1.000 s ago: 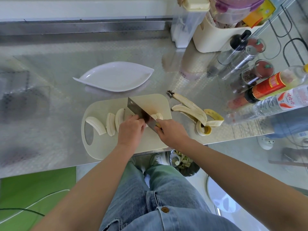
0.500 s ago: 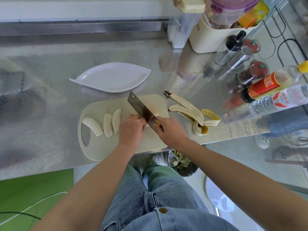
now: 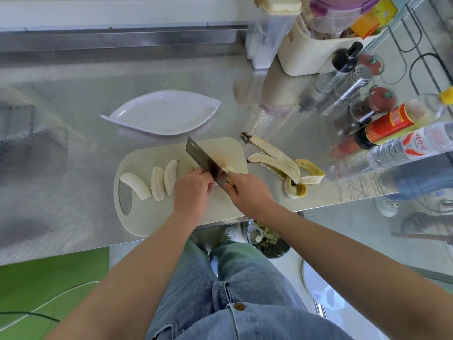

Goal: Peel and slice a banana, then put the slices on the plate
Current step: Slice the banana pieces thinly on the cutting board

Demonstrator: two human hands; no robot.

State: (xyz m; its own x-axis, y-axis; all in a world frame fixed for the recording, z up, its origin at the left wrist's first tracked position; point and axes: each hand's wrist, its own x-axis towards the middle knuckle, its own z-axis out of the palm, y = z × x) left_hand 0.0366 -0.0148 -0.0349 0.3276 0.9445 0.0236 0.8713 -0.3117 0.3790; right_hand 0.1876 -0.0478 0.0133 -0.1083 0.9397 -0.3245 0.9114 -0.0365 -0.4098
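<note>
A: Plate (image 3: 161, 114) white; cutting board (image 3: 147, 217) cream; banana pieces (image 3: 158, 184) pale cream.
B: Peel (image 3: 277, 158) yellow outside, pale within. Counter (image 3: 73, 94) silver, fine embossed grid. Jeans (image 3: 245, 285) faded blue.

Right hand (image 3: 250, 192) grips cleaver (image 3: 206, 163) on cutting board (image 3: 147, 217); left hand (image 3: 192, 190) steadies banana. Three slices (image 3: 157, 182) at nine o'clock. Plate (image 3: 164, 114) at twelve.

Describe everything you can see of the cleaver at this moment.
The cleaver has a broad rectangular blade of dull grey metal with a small hole near its far top corner. It stands edge-down over the board, running diagonally from far left to near right. The right hand grips its mostly hidden handle. The left hand sits curled beside the blade's left face; a banana piece shows at its right face.
</note>
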